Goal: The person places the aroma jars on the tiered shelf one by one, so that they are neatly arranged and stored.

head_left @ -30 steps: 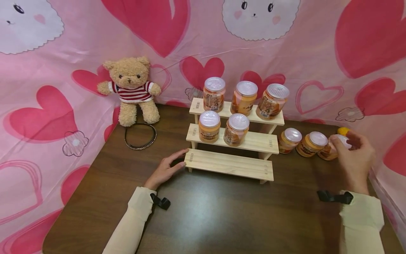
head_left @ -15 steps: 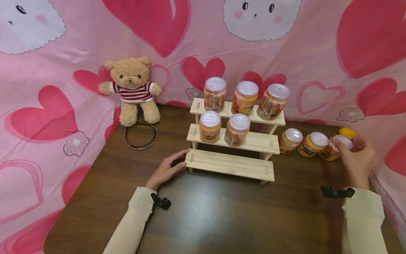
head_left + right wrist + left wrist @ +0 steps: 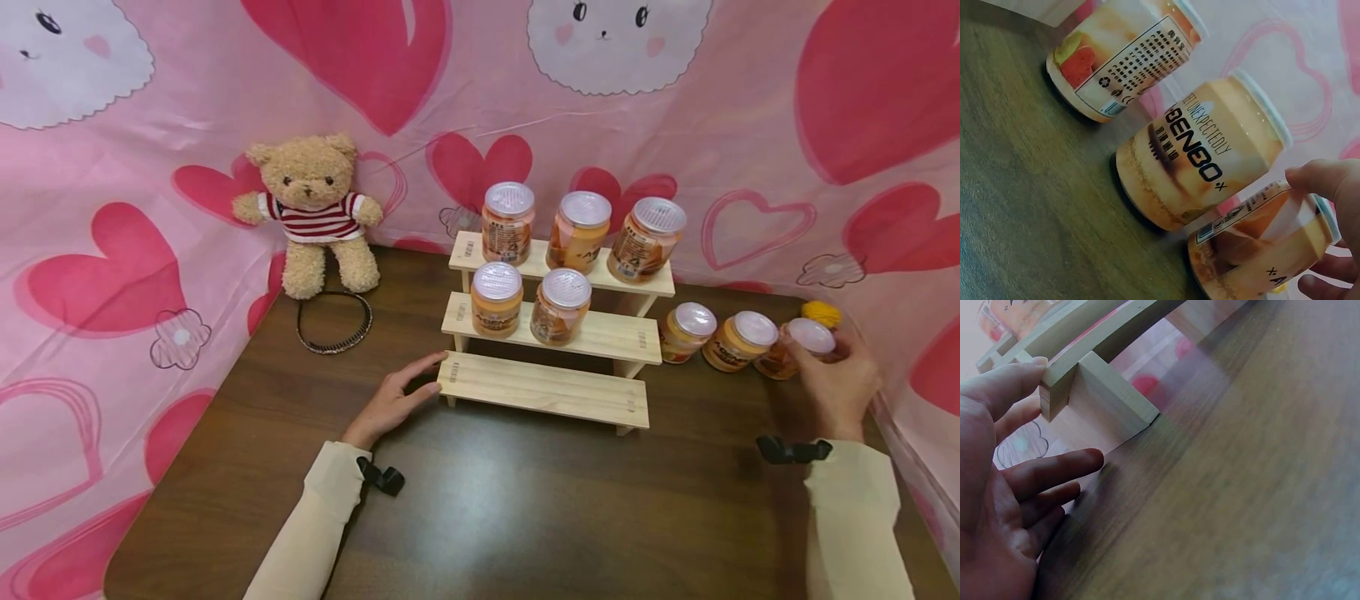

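Note:
My right hand [image 3: 843, 379] holds the rightmost of 3 jars on the table, a brown-and-orange labelled jar [image 3: 777, 360] with a clear lid. In the right wrist view the thumb [image 3: 1319, 178] lies at this jar's rim, and fingers reach behind it. The middle jar [image 3: 738, 342] and the left jar [image 3: 686, 333] stand upright beside it. My left hand [image 3: 393, 398] holds the left end of the lowest tier of a three-tier wooden display stand [image 3: 540, 387] between thumb and forefinger; its other fingers extend below the board in the left wrist view.
Three similar jars [image 3: 579, 233] stand on the top tier and two jars [image 3: 497, 300] on the middle tier. A teddy bear [image 3: 318, 212] sits at the back left behind a dark headband [image 3: 337, 346]. A yellow ball-like thing [image 3: 821, 314] lies at the back right.
My right hand has come down around the rightmost jar, its fingers lowering behind the rim. The left hand, the stand and the other jars keep their places.

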`<state>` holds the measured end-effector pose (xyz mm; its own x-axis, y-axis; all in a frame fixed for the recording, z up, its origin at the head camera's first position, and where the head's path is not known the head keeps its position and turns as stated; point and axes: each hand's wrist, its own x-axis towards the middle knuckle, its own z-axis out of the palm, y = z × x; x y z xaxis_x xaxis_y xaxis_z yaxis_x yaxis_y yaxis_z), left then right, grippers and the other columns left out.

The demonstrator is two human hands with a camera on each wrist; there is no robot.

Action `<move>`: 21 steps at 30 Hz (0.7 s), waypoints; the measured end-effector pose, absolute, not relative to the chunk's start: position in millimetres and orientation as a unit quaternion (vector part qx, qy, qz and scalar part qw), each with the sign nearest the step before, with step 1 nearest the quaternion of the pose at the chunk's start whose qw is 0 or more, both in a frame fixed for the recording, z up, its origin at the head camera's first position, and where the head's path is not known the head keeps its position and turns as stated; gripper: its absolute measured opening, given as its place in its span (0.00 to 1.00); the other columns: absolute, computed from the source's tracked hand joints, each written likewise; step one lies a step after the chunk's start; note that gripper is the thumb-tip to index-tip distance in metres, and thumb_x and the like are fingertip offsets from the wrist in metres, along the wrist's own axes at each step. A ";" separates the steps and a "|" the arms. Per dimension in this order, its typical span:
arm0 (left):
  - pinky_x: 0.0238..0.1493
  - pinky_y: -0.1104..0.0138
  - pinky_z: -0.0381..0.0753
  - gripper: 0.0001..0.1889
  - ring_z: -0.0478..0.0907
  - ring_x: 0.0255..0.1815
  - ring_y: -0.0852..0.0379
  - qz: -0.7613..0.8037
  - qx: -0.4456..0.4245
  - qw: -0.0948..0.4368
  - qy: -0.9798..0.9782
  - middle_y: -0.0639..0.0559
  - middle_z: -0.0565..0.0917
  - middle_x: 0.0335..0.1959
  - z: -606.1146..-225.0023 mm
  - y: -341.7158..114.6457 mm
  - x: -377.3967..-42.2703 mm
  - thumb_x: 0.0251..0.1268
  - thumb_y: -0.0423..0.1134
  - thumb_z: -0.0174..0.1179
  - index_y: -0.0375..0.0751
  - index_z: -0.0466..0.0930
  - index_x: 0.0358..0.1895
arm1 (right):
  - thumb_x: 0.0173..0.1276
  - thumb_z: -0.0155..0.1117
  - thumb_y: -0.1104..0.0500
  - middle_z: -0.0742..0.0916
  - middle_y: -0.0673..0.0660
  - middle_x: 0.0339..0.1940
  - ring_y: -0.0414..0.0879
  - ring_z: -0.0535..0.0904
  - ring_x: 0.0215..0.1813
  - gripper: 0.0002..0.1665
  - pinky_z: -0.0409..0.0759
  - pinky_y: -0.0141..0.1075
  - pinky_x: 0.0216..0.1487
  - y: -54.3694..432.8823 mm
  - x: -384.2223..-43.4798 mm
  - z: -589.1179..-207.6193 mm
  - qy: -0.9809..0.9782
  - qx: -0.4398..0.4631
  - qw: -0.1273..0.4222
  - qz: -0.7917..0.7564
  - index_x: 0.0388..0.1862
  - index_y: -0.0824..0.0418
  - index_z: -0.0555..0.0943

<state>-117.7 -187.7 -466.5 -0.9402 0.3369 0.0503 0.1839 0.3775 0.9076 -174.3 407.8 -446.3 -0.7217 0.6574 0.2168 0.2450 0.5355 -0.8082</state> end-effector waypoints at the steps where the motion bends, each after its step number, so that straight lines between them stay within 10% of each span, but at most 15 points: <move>1: 0.73 0.40 0.63 0.26 0.70 0.72 0.37 0.535 0.158 0.070 0.827 0.39 0.71 0.74 -466.6 -187.7 -117.7 0.74 0.36 0.57 0.40 0.69 0.73 | 0.56 0.76 0.43 0.71 0.23 0.22 0.23 0.63 0.30 0.15 0.59 0.23 0.37 407.5 -175.0 -447.3 -0.838 -0.269 0.260 0.398 0.33 0.38 0.77; 9: 0.72 0.41 0.63 0.26 0.70 0.72 0.38 0.531 0.162 0.066 0.829 0.39 0.72 0.73 -465.8 -187.6 -117.8 0.74 0.35 0.57 0.39 0.69 0.73 | 0.54 0.78 0.45 0.72 0.24 0.26 0.19 0.66 0.28 0.36 0.62 0.16 0.36 406.7 -177.9 -455.1 -0.820 -0.278 0.276 0.417 0.59 0.61 0.84; 21: 0.72 0.40 0.63 0.26 0.70 0.72 0.36 0.531 0.162 0.072 0.828 0.38 0.71 0.73 -461.8 -186.6 -116.7 0.74 0.35 0.56 0.38 0.68 0.73 | 0.48 0.82 0.43 0.72 0.23 0.22 0.21 0.66 0.31 0.41 0.61 0.18 0.38 407.5 -177.7 -457.4 -0.792 -0.314 0.292 0.435 0.58 0.63 0.85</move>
